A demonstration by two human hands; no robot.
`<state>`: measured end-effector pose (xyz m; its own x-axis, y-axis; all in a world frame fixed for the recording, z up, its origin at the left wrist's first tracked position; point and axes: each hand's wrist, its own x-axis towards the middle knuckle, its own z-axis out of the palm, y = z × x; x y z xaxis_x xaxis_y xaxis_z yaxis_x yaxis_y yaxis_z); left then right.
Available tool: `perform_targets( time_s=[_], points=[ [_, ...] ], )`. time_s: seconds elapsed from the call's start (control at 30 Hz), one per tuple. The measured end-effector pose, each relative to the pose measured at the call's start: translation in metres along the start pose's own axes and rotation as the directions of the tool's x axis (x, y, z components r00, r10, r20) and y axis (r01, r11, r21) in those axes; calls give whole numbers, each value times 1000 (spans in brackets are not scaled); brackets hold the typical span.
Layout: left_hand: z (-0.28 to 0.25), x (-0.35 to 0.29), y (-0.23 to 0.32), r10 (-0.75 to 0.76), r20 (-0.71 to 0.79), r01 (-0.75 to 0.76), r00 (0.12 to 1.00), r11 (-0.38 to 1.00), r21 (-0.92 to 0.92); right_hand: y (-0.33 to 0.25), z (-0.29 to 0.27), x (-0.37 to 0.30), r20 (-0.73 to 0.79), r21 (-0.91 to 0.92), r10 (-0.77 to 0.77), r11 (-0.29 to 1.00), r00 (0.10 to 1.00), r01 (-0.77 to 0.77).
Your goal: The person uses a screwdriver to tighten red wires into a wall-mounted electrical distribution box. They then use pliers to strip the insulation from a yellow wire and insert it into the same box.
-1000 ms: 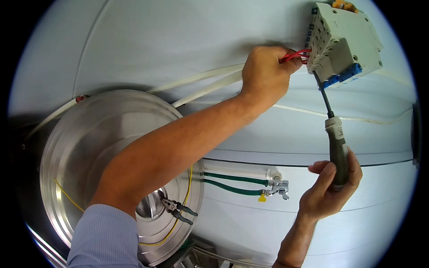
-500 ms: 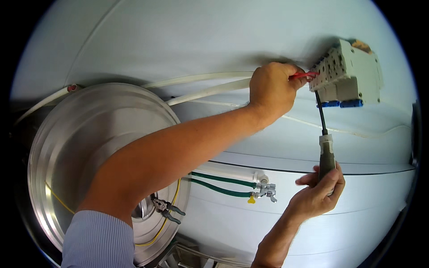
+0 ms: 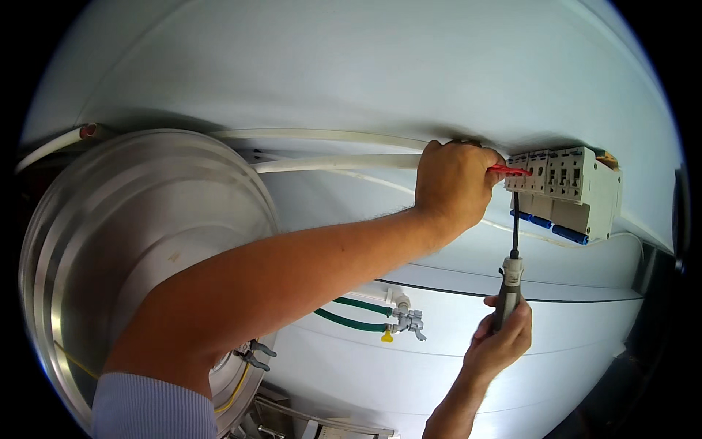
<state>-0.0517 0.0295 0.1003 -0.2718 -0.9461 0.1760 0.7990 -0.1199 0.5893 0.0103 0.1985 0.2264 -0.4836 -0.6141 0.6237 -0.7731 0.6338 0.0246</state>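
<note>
The pale wall [image 3: 351, 73] is the largest thing we see, and its dark seam forms the lower edge of the part which carries the block. Next comes the round metal lid [image 3: 95, 241], at the left. The white breaker block [image 3: 567, 179] is on the wall above this seam, toward the right-hand edge. Our left hand [image 3: 455, 183] reaches across the lid to the block; its grip is closed on the red wires, we judge to steady them against the block's face. Our right hand [image 3: 501, 340] is below, its grip wrapped around the handle of the screwdriver [image 3: 510, 293]. The shaft points upward to the block, perhaps because from beneath it leaves room for the left hand. The pliers [image 3: 256, 356] lie near the lid's lower right edge, maybe put there to be within reach. The red wires [image 3: 508, 170], the smallest, meet the block near its left end.

We cannot see the left fingertips well, since the back of the hand covers them. How deep the wires sit, and whether the screwdriver's tip is in a screw, is too small to tell. Our left forearm hides part of the lid and the pliers' head partly; the lid's lower part is cut off.
</note>
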Motion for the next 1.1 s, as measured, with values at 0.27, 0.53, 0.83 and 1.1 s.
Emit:
perform_targets(
  time_s=[0.27,0.53,0.83,1.1],
  points=[
    [3,0,-3,52,-74,-53,996,999,-6,-1,-8,10,164,-215,-238,938,957,271],
    [2,2,-4,43,-55,-45,998,998,-37,-9,-4,15,367,-576,-538,509,759,639],
    [3,0,-5,55,-74,-55,996,998,-11,-6,-28,33,796,573,169,97,581,-814],
    [0,8,-7,-10,30,12,1000,997,-72,-15,-6,22,416,405,73,878,907,-257]
  ],
)
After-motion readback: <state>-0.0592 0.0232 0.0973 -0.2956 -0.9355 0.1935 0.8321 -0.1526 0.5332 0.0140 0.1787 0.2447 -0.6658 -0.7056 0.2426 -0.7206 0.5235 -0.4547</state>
